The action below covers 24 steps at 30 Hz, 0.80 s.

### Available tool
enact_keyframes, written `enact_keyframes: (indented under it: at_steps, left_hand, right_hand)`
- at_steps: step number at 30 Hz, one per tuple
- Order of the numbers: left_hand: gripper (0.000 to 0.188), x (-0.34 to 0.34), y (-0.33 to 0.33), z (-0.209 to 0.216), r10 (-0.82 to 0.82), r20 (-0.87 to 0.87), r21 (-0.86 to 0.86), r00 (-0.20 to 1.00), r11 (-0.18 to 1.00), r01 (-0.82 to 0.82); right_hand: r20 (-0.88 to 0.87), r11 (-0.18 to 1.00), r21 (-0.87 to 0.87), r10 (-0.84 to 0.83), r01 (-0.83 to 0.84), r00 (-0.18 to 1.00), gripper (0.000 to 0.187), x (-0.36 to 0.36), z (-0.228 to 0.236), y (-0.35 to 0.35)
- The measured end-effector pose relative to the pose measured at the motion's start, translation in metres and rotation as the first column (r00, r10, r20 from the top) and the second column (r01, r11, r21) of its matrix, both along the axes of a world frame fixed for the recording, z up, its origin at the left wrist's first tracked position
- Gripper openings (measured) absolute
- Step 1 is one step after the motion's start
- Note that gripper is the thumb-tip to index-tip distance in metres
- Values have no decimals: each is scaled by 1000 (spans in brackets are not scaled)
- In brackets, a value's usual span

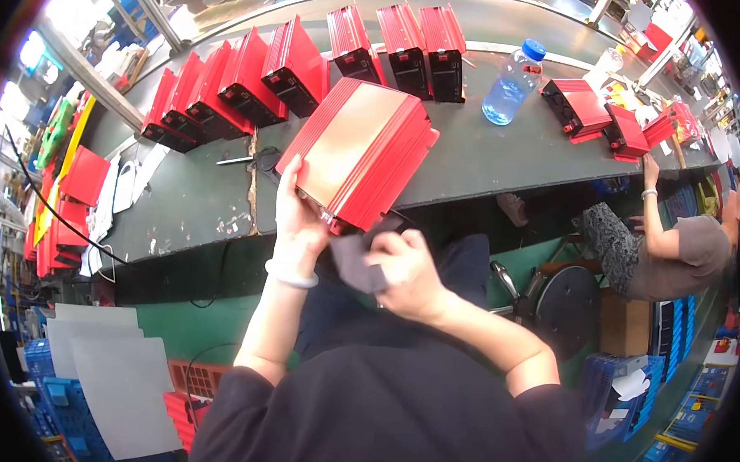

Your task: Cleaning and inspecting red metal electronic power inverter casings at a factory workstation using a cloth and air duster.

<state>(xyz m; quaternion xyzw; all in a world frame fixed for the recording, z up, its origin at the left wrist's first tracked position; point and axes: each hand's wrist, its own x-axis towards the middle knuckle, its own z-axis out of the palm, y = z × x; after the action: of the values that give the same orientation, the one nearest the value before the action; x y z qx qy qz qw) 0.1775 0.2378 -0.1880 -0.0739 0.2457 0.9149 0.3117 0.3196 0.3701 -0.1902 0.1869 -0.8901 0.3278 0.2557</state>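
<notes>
My left hand [299,220] grips a red metal box [353,152] with ribbed sides and a shiny flat top panel, which looks like a power inverter housing. It is tilted and raised over the front edge of the bench. A dark grey cloth [356,265] is bunched in my right hand [409,274], whose fingers are curled round it. That hand is just below the box's lower end, slightly blurred; whether the cloth touches the box I cannot tell. Several similar red boxes [299,67] stand in a row along the back of the dark green bench [194,194].
A water bottle with a blue cap [513,84] stands right of the row. More red boxes [578,106] lie farther right, near a seated co-worker [675,248]. A black round stool [569,302] is at my right. White sheets [124,385] lean at lower left.
</notes>
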Motion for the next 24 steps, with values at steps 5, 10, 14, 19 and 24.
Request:
enact_keyframes:
  at_steps: [5,10,14,19,24]
  left_hand:
    - [52,2,-7,11,-65,166,-20,984,997,69]
    - [52,3,-13,10,-178,163,7,970,984,179]
    - [55,13,-6,18,-103,188,-12,977,994,107]
    - [54,15,-2,17,-166,162,-5,973,986,169]
    - [52,17,1,23,-155,249,80,956,987,139]
  right_hand:
    - [569,532,-776,361,338,738,33,-3,-19,44]
    - [42,-337,-908,517,248,855,33,-17,-6,119]
    - [131,-54,-990,-38,128,991,24,-38,33,116]
    - [-111,720,-683,-269,123,957,19,-65,56,95]
    - [-445,893,51,-379,446,811,27,-69,73,90]
